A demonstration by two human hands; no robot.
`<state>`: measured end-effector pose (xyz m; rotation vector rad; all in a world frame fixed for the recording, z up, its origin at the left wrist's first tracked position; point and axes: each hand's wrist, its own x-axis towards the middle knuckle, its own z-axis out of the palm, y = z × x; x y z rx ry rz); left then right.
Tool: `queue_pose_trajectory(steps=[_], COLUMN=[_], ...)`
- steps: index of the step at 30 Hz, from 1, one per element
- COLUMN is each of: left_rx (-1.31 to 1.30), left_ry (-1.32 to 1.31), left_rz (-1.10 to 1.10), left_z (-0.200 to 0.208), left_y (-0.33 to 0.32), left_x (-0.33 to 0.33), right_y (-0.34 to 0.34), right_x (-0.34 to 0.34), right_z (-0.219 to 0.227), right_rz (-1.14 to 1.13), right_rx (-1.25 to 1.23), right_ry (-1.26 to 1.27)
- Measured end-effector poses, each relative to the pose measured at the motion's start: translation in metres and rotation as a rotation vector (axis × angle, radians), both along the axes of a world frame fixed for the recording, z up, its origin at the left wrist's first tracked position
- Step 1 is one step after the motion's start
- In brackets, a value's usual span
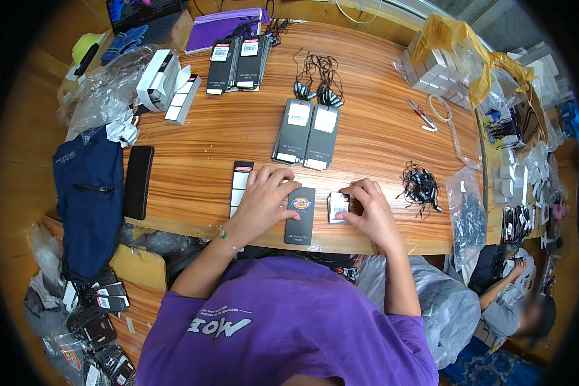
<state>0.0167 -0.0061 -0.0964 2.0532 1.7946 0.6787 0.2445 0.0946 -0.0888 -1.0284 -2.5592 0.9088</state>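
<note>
A dark grey hang tag (pixel 300 226) with an orange-and-white emblem lies upright near the table's front edge. My left hand (pixel 264 196) curls over its left side, thumb and forefinger on the tag. Beneath and beside that hand, a strip of white labels (pixel 239 180) with a black and red top is partly covered. To the right, my right hand (pixel 372 212) has its thumb and fingertips around a small stack of white barcode tags (pixel 338 208). Just beyond stand two piles of grey hang tags (pixel 321 138) with white barcode stickers, their black strings (pixel 318 74) stretched away from me.
Black strings (pixel 420 185) lie bundled at right, below red-handled snippers (pixel 422 116). More tag piles (pixel 238 67) sit at the back. A phone (pixel 139 183) and dark blue pouch (pixel 87 199) lie left. White boxes (pixel 434 67) fill the far right corner. Another person (pixel 505 309) sits at lower right.
</note>
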Motion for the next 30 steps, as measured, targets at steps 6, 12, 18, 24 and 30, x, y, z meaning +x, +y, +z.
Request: queue_pose_trajectory(steps=[6,12,18,24,30], left_rx=[-0.041,-0.311,-0.288,-0.216,-0.197], left_ry=[-0.307,-1.085,-1.175,-1.171,-1.18], left_rz=[0.031,0.151,0.213,0.192,0.307], left_z=[0.003,-0.013,0.002,0.002,0.002], left_y=[-0.005,-0.015,-0.014,-0.008,-0.009], left_x=[0.005,0.009,0.028,0.034,0.034], right_y=[-0.004,-0.018,-0.042,-0.042,-0.002], right_x=[0.006,0.002,-0.027,-0.027,0.055], right_z=[-0.023,-0.004,0.005,0.003,0.001], right_rz=[-0.221,-0.249,-0.204,-0.198,-0.605], right_rx=[-0.374,-0.772,-0.417,-0.25,0.049], right_ry=[0.199,0.57,0.483,0.443,0.42])
